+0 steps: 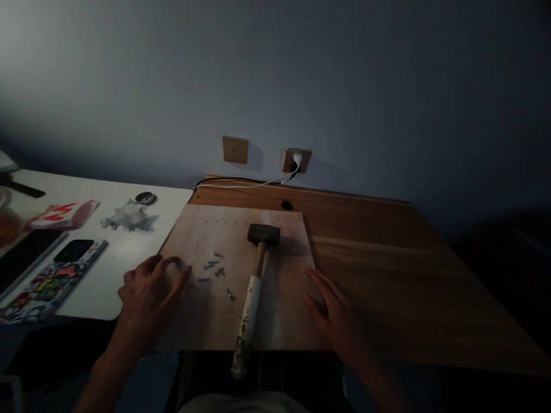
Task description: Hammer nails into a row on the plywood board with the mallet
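Note:
A flat wooden board [284, 310] lies on the brown desk. A hammer [256, 274] with a dark head and a pale, stained handle rests across its middle, the handle end sticking out over the near edge. Several small nails [214, 267] are scattered on the board left of the hammer. My left hand [148, 292] lies on the board's left edge, fingers spread and slightly curled, close to the nails. My right hand [333, 312] lies flat on the board's right side, fingers stretched out, holding nothing.
A white table [107, 275] adjoins on the left, carrying a phone in a colourful case [54, 278], a dark tablet [21, 255], a red and white packet [64, 214] and crumpled wrapping [127, 217]. A wall socket with a white plug [297, 160] and cable sits behind the brown desk [408, 275].

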Action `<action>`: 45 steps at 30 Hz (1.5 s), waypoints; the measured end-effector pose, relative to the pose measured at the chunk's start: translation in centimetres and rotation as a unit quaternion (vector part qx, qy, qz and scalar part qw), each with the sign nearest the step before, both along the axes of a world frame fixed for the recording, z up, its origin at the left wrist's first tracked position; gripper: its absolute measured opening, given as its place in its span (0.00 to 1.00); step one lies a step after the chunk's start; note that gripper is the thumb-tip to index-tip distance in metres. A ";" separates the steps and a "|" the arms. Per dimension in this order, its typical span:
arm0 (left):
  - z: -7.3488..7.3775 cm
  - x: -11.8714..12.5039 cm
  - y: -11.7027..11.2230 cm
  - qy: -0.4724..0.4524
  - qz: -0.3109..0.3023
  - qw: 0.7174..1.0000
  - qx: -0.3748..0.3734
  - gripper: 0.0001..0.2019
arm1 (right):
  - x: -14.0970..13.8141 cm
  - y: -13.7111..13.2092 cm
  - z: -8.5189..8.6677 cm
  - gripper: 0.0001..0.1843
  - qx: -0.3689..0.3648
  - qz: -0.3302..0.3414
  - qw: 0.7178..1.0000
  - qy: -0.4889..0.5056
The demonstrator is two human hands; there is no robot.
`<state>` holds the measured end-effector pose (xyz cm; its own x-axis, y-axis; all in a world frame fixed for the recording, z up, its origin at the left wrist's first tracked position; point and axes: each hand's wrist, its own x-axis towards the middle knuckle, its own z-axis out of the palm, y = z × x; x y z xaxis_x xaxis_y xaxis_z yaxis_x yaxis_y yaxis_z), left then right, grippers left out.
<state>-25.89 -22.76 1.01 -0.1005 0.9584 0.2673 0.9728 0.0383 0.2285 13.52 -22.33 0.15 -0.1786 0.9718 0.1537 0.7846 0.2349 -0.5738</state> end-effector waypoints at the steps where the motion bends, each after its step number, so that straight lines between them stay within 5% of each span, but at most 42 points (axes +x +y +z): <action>1: 0.0 0.9 0.0 -0.011 0.025 1.000 -0.008 0.23 | 1.0 -0.2 -0.1 0.25 0.000 -0.019 1.000 0.000; 3: -0.2 2.6 -0.1 -0.018 0.035 0.999 -0.020 0.23 | 3.2 -0.7 -0.2 0.25 -0.003 -0.056 0.998 -0.006; 12: -1.6 7.9 -2.7 0.024 -0.179 0.984 -0.006 0.21 | 11.7 -4.8 -0.4 0.27 0.005 -0.196 0.978 -0.069; 18: -0.4 9.2 -2.1 -0.017 -0.246 0.969 -0.003 0.20 | 7.9 -7.1 1.2 0.20 0.116 -0.186 0.974 -0.056; 22: 0.3 11.0 -1.6 -0.059 -0.360 0.930 -0.039 0.15 | 3.6 -8.2 1.6 0.21 0.068 -0.106 0.991 -0.035; 26: 0.0 12.7 -1.2 -0.053 -0.379 0.922 -0.055 0.10 | 2.0 -8.0 0.9 0.24 0.044 -0.082 0.996 -0.017; 30: 0.3 13.2 -0.5 -0.033 -0.394 0.916 -0.061 0.09 | 3.1 -7.4 0.9 0.25 0.017 -0.099 0.995 0.006; 37: 3.2 12.4 2.0 -0.060 -0.395 0.914 -0.069 0.10 | 7.8 -7.5 2.2 0.21 -0.043 -0.154 0.982 0.102; 42: 4.8 14.4 5.8 -0.143 -0.396 0.906 -0.051 0.08 | 9.4 -8.3 2.2 0.28 -0.134 -0.254 0.911 0.295; 45: 5.1 16.8 8.7 -0.166 -0.421 0.890 -0.048 0.07 | 8.8 -8.6 2.0 0.37 -0.157 -0.246 0.893 0.342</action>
<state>-9.14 -14.03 6.07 0.6070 0.7475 0.2698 0.5447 -0.6386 0.5435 22.35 -30.93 2.12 0.3140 0.9210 -0.2308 0.1891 -0.2989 -0.9354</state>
